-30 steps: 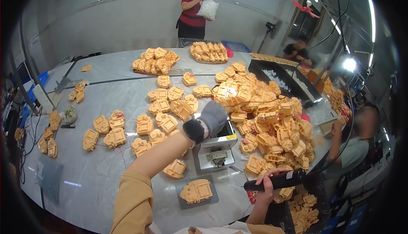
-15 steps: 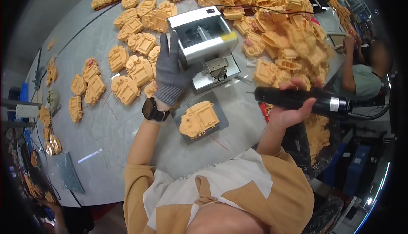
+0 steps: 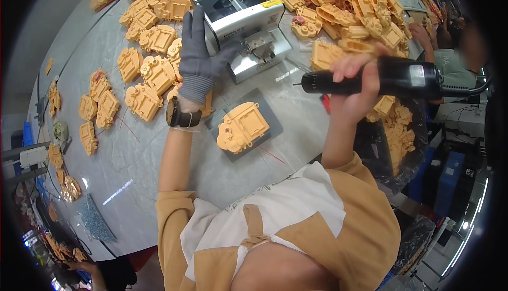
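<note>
My left hand (image 3: pixel 199 61), in a grey glove, rests against the left side of a white and silver screw feeder (image 3: pixel 241 18). Its fingers stretch out and its thumb reaches toward the feeder's front outlet. To the right, my bare right hand (image 3: pixel 357 79) grips a black electric screwdriver (image 3: pixel 402 76) held level above the table, with the thin bit pointing left. Below the feeder, an orange plastic housing (image 3: pixel 243 128) lies on a dark square mat (image 3: pixel 269 112). Neither hand touches this housing.
Orange housings (image 3: pixel 153 74) with red wires lie in groups on the left of the grey table (image 3: pixel 211 177). A tall heap of orange parts (image 3: pixel 365 13) stands at the back right. A black bag (image 3: pixel 418 137) holds more on the right. Another person (image 3: pixel 455 69) sits beyond.
The view has shifted, so the table's things sit higher in the picture. My right fingers have closed more firmly around the screwdriver. My left hand stays beside the feeder.
</note>
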Motion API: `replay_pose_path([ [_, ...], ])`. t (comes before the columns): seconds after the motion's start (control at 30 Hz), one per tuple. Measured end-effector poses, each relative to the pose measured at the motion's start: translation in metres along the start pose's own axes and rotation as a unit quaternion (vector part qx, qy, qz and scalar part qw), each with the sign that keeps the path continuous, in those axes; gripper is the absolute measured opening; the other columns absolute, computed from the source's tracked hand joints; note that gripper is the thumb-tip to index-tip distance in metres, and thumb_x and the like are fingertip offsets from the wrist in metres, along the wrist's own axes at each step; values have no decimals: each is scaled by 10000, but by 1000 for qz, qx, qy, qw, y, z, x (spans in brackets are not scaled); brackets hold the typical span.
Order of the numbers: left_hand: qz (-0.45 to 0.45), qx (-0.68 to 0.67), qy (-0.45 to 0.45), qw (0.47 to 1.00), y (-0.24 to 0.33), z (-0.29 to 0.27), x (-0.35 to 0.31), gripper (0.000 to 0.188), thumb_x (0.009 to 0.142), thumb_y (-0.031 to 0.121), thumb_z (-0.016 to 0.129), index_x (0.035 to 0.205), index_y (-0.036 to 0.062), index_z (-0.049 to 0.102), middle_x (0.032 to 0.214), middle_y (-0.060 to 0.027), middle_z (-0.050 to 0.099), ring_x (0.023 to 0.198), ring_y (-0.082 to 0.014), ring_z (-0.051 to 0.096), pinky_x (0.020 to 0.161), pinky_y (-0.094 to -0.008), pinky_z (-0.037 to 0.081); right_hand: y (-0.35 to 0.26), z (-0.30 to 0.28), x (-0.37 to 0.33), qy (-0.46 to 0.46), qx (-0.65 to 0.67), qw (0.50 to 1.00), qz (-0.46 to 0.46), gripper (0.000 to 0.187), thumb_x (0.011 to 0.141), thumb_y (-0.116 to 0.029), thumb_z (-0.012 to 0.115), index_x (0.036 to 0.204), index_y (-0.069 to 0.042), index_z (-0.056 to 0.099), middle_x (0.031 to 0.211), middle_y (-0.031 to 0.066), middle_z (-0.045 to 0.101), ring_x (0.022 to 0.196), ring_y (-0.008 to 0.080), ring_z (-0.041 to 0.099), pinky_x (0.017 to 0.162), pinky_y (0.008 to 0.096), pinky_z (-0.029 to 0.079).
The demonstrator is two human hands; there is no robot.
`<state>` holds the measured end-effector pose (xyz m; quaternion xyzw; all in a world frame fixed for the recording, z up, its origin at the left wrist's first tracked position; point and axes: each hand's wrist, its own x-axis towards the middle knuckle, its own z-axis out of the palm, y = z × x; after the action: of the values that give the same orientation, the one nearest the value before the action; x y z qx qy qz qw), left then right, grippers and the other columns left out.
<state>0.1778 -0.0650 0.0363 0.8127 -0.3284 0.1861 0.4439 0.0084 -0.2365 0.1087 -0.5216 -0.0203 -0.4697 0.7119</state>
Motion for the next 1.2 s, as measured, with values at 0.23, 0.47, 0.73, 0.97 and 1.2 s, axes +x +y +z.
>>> replay_pose_path([
  [0.23,69,37,14,997,24,-18,3,814,681,353,763,1347,113,362,1341,-296,324,1215,-411,396,965,-424,389,-4,-8,2,50,45,998,-9,439,813,-88,529,1194,-6,328,610,53,474,474,151,467,520,308,457],
  [0.47,-91,-99,27,991,47,-49,-44,818,710,272,731,1347,-12,303,1376,-233,317,1283,-341,322,1055,-392,264,22,55,39,-83,-6,997,-4,329,814,-27,520,1118,-20,393,631,44,490,497,145,492,527,291,442],
  [0.73,-142,-60,-119,981,93,-71,-146,880,600,256,796,1316,-1,355,1337,-235,366,1210,-372,400,1001,-425,343,45,73,45,-74,-23,996,40,403,738,65,548,1100,8,381,607,34,503,451,130,499,461,255,433],
  [0.97,-83,-20,-109,990,67,-44,-161,744,597,236,810,1227,47,462,1176,-197,506,1063,-371,508,954,-442,391,48,72,40,-105,-53,993,33,403,719,61,561,1083,2,397,627,39,515,486,121,513,478,232,422],
  [1.2,-92,-42,-100,990,63,-42,-163,732,583,297,799,1211,69,500,1009,-141,564,942,-318,530,966,-494,373,55,82,43,-91,-102,985,101,333,700,72,570,1008,1,467,612,29,530,463,111,514,452,230,407],
])
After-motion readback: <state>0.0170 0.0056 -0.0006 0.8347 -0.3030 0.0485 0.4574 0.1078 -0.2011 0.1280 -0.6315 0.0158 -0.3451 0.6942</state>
